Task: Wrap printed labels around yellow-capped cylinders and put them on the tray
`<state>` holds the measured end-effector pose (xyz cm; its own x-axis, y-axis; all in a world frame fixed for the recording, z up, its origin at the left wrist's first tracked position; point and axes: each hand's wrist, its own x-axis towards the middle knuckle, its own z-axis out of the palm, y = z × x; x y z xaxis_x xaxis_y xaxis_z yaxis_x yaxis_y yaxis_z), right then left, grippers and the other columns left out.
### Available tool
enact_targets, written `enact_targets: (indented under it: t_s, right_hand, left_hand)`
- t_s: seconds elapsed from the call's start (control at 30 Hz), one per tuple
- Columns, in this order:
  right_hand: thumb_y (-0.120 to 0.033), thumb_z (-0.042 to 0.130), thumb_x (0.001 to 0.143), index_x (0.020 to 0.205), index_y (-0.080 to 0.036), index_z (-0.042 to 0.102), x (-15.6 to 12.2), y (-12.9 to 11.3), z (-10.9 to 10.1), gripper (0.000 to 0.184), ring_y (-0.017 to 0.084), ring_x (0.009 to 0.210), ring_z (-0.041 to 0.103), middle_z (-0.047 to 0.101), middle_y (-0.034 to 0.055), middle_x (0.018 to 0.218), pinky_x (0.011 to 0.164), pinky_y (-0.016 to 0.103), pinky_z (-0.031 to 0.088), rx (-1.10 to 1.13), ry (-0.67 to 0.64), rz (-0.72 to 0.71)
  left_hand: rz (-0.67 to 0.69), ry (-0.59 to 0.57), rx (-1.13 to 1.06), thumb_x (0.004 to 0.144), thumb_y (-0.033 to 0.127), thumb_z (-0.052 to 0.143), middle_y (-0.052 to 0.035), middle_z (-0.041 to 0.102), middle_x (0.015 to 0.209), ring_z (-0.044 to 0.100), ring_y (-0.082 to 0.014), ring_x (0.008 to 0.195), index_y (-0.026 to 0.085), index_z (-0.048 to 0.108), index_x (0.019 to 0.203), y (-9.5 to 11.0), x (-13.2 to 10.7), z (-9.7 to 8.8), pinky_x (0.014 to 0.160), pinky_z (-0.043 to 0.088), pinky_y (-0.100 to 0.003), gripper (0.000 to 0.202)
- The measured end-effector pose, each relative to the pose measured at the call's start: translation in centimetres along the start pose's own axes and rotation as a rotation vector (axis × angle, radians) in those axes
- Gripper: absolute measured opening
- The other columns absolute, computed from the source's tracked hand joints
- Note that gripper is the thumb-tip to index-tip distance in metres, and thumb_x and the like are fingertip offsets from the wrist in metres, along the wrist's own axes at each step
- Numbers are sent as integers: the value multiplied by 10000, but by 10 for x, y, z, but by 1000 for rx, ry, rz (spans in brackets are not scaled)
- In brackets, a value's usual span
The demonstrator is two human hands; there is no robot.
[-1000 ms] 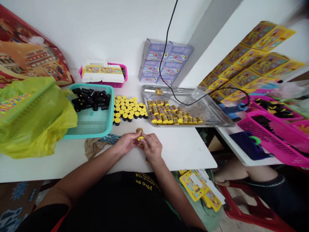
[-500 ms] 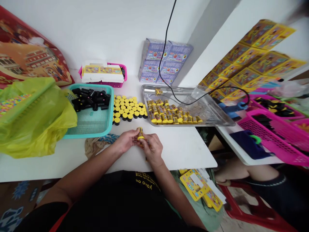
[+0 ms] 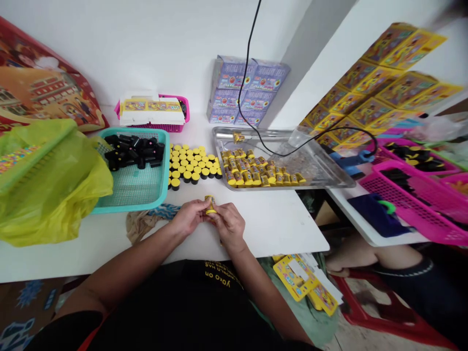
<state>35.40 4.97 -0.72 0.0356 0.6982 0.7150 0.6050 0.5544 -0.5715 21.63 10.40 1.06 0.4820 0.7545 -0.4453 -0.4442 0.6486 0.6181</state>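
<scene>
My left hand [image 3: 190,217] and my right hand [image 3: 229,223] meet over the near part of the white table [image 3: 278,224]. Both pinch one small yellow cylinder [image 3: 209,204] between their fingertips. Just beyond them stand several yellow-capped black cylinders [image 3: 192,163] in rows. A metal tray [image 3: 321,170] to the right holds several yellow-wrapped cylinders [image 3: 256,173]. A teal basket [image 3: 139,187] to the left holds several black cylinders [image 3: 133,148].
A yellow plastic bag [image 3: 47,185] covers the left. A pink basket [image 3: 175,127] with stacked cards and purple boxes [image 3: 246,90] stand at the back. A black cable [image 3: 252,63] hangs over the tray. Pink baskets [image 3: 413,200] and yellow boxes [image 3: 376,102] fill the right. Another person's legs [image 3: 365,256] show at lower right.
My hands have kept the yellow cylinder between them and turned it slightly. The view has shifted a little downward; everything else stays in place.
</scene>
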Motion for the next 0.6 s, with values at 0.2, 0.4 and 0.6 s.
enact_targets:
  t_s: [0.2, 0.4, 0.6]
  right_hand:
    - [-212, 619, 904, 1095, -229, 684, -1, 1, 1, 203, 165, 736, 590, 640, 41, 809, 644, 319, 534, -23, -3, 12]
    - [-223, 640, 891, 1168, -230, 642, -3, 2, 1, 277, 184, 817, 614, 658, 63, 907, 700, 346, 550, -71, 39, 21]
    - [-230, 617, 905, 1147, -231, 657, -2, 3, 0, 245, 191, 801, 621, 686, 60, 871, 705, 361, 553, -95, 2, 20]
  left_hand:
    - [1, -53, -22, 712, 302, 804, -38, 645, 700, 594, -125, 631, 94, 670, 770, -1, 1, 1, 628, 466, -259, 254]
    - [-14, -90, -25, 768, 294, 756, -60, 664, 747, 595, -132, 660, 101, 688, 814, -3, 2, 1, 657, 476, -268, 210]
    - [-4, -82, -23, 776, 288, 742, -59, 662, 716, 608, -146, 642, 106, 674, 775, 0, 0, 2, 656, 496, -287, 194]
